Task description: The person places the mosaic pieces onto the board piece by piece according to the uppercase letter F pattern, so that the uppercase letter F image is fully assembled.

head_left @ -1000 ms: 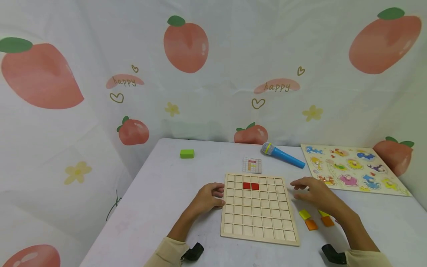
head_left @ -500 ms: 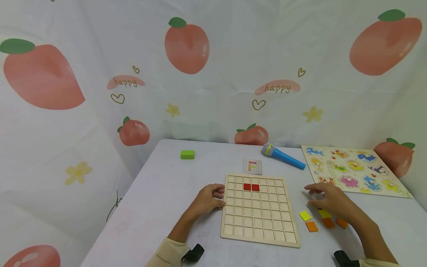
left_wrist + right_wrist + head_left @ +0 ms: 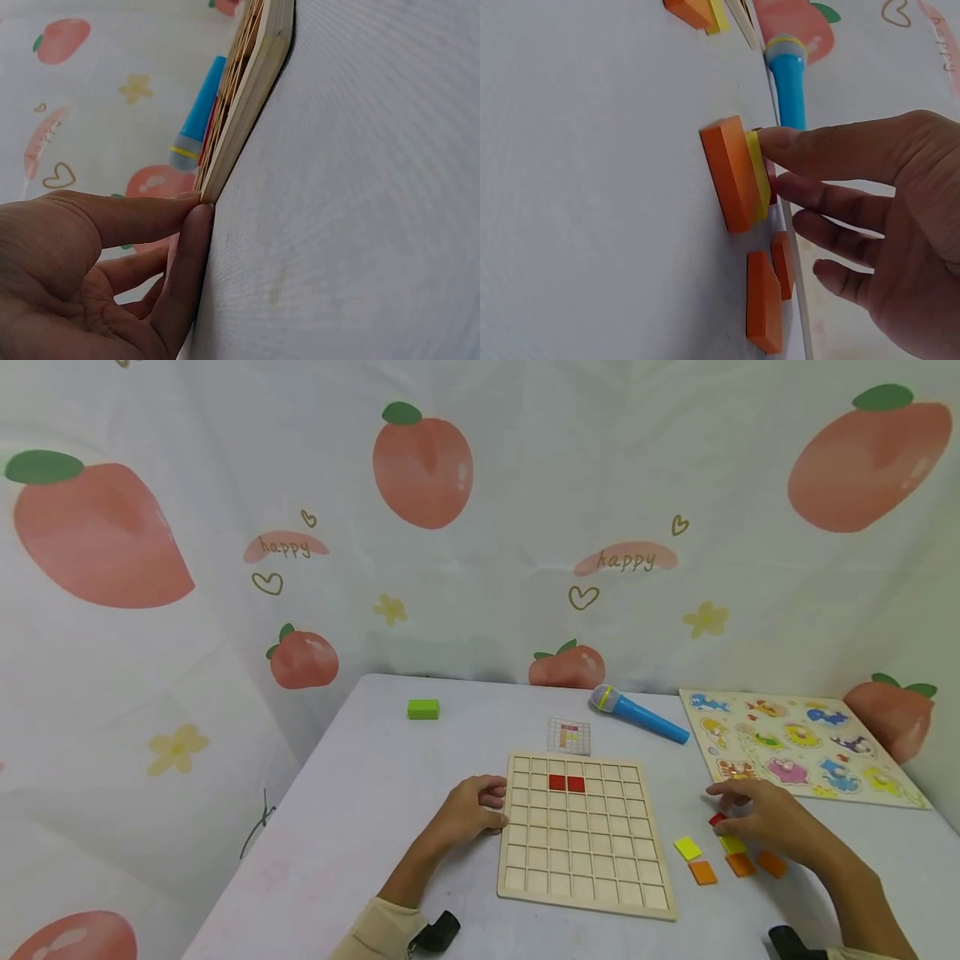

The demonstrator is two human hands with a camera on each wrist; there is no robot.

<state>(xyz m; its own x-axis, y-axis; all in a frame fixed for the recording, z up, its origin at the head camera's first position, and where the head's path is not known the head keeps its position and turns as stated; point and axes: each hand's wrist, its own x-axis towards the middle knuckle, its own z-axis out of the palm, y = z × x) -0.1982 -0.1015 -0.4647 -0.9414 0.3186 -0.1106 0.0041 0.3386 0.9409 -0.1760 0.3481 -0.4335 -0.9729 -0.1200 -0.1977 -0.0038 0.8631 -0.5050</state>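
Note:
My left hand [image 3: 465, 810] rests with thumb and fingertips against the left edge of a wooden grid board [image 3: 558, 839], which lies flat. Two red square tiles [image 3: 557, 782] sit side by side in its upper cells. My right hand [image 3: 765, 814] is low over the table to the board's right. Its thumb and index finger stand apart, near a loose red tile [image 3: 717, 819]. In the right wrist view the thumb partly hides that red tile [image 3: 772, 189] behind a yellow tile [image 3: 758, 176]. Nearby lie yellow tiles [image 3: 687, 848] and several orange tiles [image 3: 702, 872].
Behind the board lies a card with a small coloured grid [image 3: 569, 737]. A blue toy microphone [image 3: 641, 716] and an animal puzzle board [image 3: 802, 743] lie at the back right. A green block [image 3: 423, 709] stands at the back left, before a peach-print curtain [image 3: 450, 610].
My right hand has moved away from the board, to the right and toward me, down over the loose tiles. A red tile now shows between thumb and index finger. The left hand stays put.

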